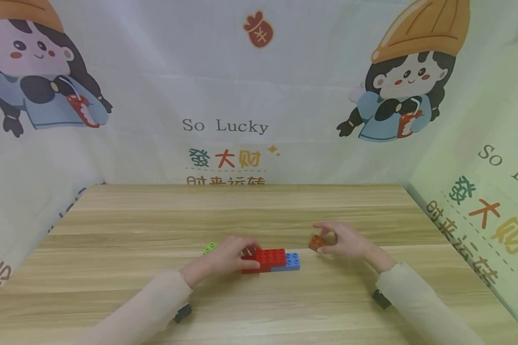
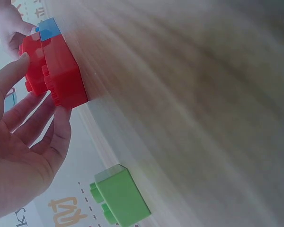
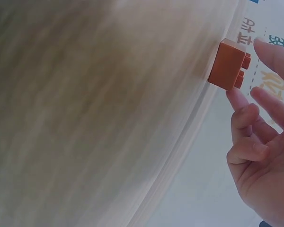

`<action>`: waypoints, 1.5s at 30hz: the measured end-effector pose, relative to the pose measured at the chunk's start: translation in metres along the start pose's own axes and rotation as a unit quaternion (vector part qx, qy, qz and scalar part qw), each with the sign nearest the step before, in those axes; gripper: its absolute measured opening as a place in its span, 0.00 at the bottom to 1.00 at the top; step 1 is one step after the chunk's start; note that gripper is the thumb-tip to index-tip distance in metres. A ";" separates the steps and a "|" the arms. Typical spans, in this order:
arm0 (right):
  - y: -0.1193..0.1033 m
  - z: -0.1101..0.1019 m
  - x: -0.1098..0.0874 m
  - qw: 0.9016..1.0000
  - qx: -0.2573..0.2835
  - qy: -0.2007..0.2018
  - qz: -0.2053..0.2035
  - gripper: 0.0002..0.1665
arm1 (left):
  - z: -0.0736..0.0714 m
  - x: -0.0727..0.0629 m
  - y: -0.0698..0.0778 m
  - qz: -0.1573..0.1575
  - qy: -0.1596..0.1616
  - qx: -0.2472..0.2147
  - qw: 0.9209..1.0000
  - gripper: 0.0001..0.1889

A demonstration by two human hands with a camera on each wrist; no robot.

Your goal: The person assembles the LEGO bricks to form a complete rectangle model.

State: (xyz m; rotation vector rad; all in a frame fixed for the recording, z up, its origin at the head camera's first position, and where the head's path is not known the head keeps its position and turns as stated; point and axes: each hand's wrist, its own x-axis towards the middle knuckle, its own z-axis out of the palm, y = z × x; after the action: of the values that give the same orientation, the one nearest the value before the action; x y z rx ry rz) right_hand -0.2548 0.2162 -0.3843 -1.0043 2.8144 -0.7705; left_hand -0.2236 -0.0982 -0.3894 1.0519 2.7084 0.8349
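Note:
My left hand (image 1: 229, 256) holds the left part of a joined group of toy building bricks, with the thumb against the upper red brick (image 2: 34, 64) and fingertips at the end of the lower red brick (image 2: 68, 75). The upper one bridges the lower red brick and a blue brick (image 1: 293, 261) on the right. To the right, my right hand (image 1: 347, 242) is spread around a small orange-brown brick (image 1: 316, 243) on the table. In the right wrist view its thumb stands apart from this brick, while one fingertip is right at the brick's lower end.
A light green brick (image 2: 123, 196) stands behind my left hand, partly hidden in the head view. The wood-grain table (image 1: 250, 311) ends at a printed cloth backdrop (image 1: 302, 105) at the back and sides. Small black devices (image 1: 381, 299) sit under both wrists.

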 end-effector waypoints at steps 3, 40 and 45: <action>-0.002 -0.001 -0.001 1.000 -0.001 -0.006 0.004 0.36 | 0.000 0.000 0.000 0.000 -0.002 -0.001 1.000 0.16; -0.003 0.003 0.001 0.999 -0.027 -0.024 0.024 0.30 | -0.001 0.000 0.002 -0.009 -0.003 -0.017 1.000 0.16; -0.002 0.004 0.001 0.999 -0.013 -0.025 0.014 0.28 | -0.001 0.000 0.002 -0.005 -0.003 -0.013 1.000 0.15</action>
State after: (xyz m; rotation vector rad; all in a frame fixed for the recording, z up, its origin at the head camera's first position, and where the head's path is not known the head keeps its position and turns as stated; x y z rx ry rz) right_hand -0.2538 0.2123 -0.3868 -0.9713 2.7969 -0.6958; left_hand -0.2228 -0.0979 -0.3875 1.0322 2.6887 0.8623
